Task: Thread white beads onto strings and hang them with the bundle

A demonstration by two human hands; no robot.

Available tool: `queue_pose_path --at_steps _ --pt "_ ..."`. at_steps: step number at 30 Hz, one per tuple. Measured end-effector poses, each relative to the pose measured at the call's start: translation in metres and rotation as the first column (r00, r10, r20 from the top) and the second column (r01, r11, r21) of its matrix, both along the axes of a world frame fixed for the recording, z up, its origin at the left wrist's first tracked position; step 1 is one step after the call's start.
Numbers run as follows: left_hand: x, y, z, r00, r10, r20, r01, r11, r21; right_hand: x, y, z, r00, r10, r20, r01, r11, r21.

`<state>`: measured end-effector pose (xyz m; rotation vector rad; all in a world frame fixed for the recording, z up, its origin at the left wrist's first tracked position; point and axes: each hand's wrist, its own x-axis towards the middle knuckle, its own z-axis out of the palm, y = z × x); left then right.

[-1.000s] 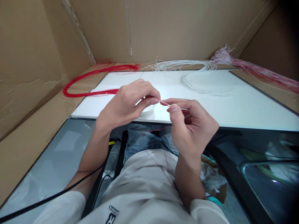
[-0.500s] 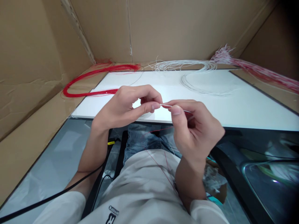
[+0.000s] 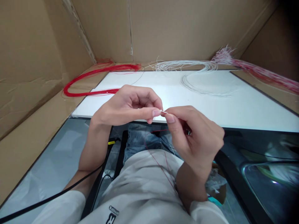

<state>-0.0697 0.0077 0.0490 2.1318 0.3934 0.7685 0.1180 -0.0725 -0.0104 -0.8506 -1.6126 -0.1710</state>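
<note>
Between my hands runs a short stretch of thin white wire (image 3: 164,112), with red beside it. My left hand (image 3: 133,105) pinches its end between thumb and forefinger. Close by on the right, my right hand (image 3: 195,133) pinches the same wire, its thumb and forefinger almost touching the left fingertips. A thin red wire (image 3: 151,154) loops down from my right hand over my lap and shirt. How the red and white wires meet is hidden by my fingertips.
A bundle of red wires (image 3: 79,81) curves at the left of the white board (image 3: 158,82). Coiled white wires (image 3: 182,64) lie along its back edge. A red-and-white wire bundle (image 3: 261,70) rests at the right. Cardboard walls (image 3: 175,28) enclose the back and sides.
My fingertips have come closer together and slightly lower, so less of the white wire shows between them. My right thumb and forefinger have slid left along it.
</note>
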Motion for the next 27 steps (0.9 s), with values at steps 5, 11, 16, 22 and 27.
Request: queue_pose_path --at_steps 5,11,16,22,27 --pt "0.003 -0.001 -0.001 0.998 0.047 0.031 -0.048 0.998 0.035 0.001 0.001 -0.003 1.0 -0.015 -0.014 0.014 1.0 -0.015" --pt "0.003 -0.003 -0.001 0.988 0.129 0.088 -0.136 0.988 0.078 -0.003 0.005 -0.008 0.989 -0.016 -0.144 0.01 0.999 -0.042" --pt "0.006 -0.008 -0.003 0.977 0.183 0.106 -0.199 0.967 0.159 -0.01 0.006 -0.007 0.982 -0.072 -0.177 0.07 0.997 -0.015" --pt "0.006 -0.009 0.0 0.96 0.237 0.15 -0.261 0.95 0.171 -0.013 0.006 -0.013 0.948 -0.106 -0.3 0.089 0.994 -0.07" --pt "0.002 -0.007 0.001 0.941 0.262 0.213 -0.307 0.926 0.218 -0.013 0.009 -0.016 0.926 -0.016 -0.377 -0.014 0.997 -0.076"
